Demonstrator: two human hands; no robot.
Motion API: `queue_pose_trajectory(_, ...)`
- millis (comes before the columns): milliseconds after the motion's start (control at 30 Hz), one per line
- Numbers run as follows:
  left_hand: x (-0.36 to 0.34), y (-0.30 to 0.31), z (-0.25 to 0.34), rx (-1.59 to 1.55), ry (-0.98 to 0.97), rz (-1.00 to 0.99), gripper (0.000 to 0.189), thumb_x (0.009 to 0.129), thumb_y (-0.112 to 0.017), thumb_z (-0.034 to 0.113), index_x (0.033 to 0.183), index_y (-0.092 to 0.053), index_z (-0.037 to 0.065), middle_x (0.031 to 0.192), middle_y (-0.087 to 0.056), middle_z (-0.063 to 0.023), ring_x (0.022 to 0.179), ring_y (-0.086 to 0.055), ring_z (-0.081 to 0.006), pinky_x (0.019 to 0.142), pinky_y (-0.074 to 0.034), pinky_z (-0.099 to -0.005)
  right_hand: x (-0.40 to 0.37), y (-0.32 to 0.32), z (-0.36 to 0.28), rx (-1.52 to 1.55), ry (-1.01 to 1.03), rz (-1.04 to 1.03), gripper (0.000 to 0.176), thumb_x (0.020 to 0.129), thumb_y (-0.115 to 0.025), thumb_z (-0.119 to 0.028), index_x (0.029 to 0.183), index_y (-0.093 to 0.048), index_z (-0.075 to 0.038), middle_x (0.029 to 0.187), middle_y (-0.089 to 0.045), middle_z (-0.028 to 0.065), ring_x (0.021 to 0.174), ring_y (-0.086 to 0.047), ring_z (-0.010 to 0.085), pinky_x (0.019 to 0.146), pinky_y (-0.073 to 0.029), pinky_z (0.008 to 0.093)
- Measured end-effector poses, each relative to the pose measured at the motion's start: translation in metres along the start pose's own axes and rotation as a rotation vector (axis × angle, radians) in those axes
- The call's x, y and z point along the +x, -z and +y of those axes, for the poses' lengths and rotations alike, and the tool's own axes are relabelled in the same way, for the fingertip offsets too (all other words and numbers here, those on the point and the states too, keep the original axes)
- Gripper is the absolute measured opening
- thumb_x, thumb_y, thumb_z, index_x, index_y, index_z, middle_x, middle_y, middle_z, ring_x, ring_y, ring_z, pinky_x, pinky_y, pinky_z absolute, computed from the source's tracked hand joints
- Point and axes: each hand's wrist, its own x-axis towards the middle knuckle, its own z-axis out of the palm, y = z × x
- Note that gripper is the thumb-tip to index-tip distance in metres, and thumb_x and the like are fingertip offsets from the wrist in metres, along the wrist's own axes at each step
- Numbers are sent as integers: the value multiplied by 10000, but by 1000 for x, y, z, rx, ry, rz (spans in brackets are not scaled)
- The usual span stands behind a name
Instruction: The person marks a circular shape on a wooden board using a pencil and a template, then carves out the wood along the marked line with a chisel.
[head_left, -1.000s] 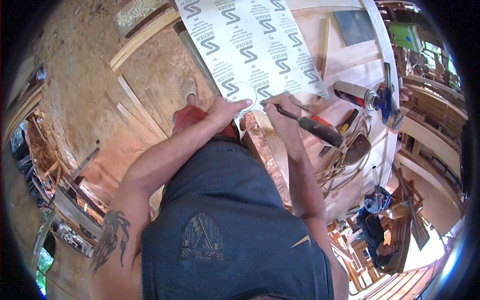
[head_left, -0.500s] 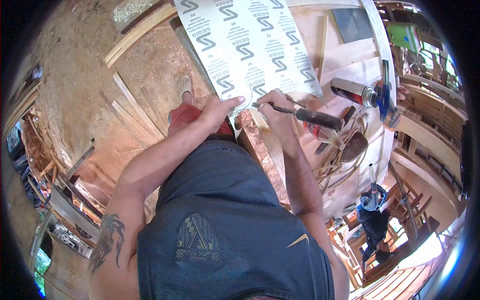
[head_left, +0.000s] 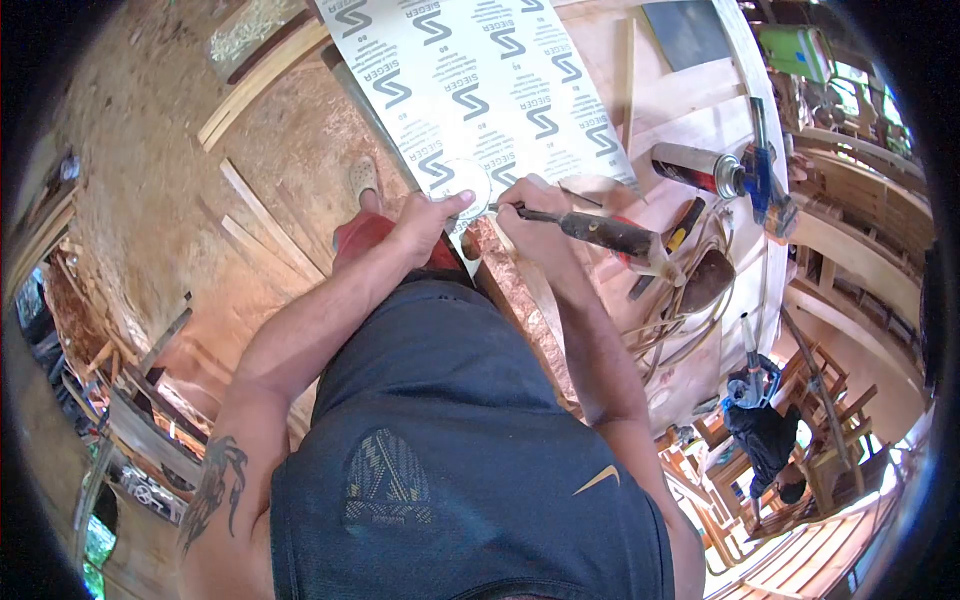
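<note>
At upper centre, the open left hand [head_left: 425,225] presses flat a limp, probably light sheet [head_left: 470,80] (best pinned near its edge), while the right hand [head_left: 535,215] grips a tool [head_left: 605,232].

The printed sheet [head_left: 470,90] is smooth matt paper. The tool [head_left: 608,233] has a worn, dull wooden handle and a thin metal shaft. Right of it, the can [head_left: 690,167] is glossy metal. The bench [head_left: 680,110] is pale bare wood, its near edge rough.
</note>
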Motion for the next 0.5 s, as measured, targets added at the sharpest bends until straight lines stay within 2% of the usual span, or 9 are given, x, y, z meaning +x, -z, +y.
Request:
queue_pose_trajectory(67,4,2,-2,-7,29,0,406,943,-739,132,1297,-635,-39,1216,-709,-100,1102,-664,-192,948,-516,-328,1,2,-4,-72,5,-2,56,737,-691,-98,721,-650,-63,672,-638,117,615,-631,272,594,-488,419)
queue_pose_trajectory(167,9,5,-8,-40,0,-36,408,945,-737,121,1305,-628,-37,1232,-702,-98,1112,-658,-189,957,-510,-328,-1,3,-9,-11,-68,-12,77,746,-696,-126,726,-649,-69,673,-643,126,624,-641,287,594,-487,437)
queue_pose_trajectory(267,7,4,-5,-41,2,-30,407,945,-735,115,1306,-628,-38,1236,-701,-97,1114,-658,-187,966,-508,-327,-1,2,-6,-60,-26,-2,67,752,-696,-121,741,-650,-73,665,-640,124,623,-646,285,586,-485,429)
queue_pose_trajectory(367,-1,-2,6,59,37,32,411,945,-735,119,1311,-628,-35,1238,-702,-96,1120,-658,-187,975,-507,-327,-1,4,-7,-87,18,2,50,771,-686,-105,770,-662,-61,650,-635,107,602,-639,238,577,-491,395)
queue_pose_trajectory(467,1,-1,2,5,-14,9,413,946,-734,121,1313,-628,-36,1241,-701,-98,1127,-657,-189,977,-510,-325,-2,5,-13,128,-141,9,48,794,-673,-92,795,-674,-44,644,-632,91,586,-623,194,573,-496,358)
queue_pose_trajectory(500,1,-1,3,1,-11,4,426,945,-730,103,1325,-592,-31,1236,-691,-100,1110,-661,-190,948,-525,-320,-1,5,-12,121,-128,9,52,799,-670,-91,799,-676,-40,644,-633,92,586,-622,188,571,-496,354)
